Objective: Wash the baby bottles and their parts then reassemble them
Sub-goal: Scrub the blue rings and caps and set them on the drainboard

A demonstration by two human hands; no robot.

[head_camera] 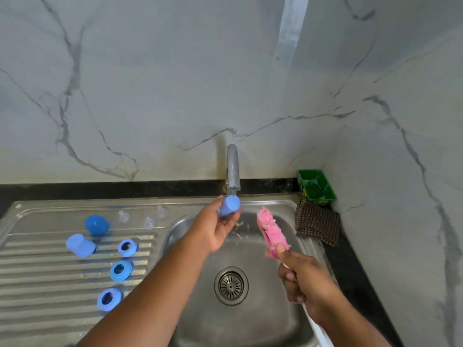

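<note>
Gripping a smooth, matte blue plastic cap under the chrome tap, the left hand curls its fingers around it above the steel sink. The right hand is fisted on a brush with a fluffy pink sponge head. Round blue rings and clear nipples lie on the ribbed drainboard.

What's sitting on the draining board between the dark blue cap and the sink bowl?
In the head view, three clear nipples stand on the draining board between the dark blue cap and the sink bowl. Otherwise bare steel.
</note>
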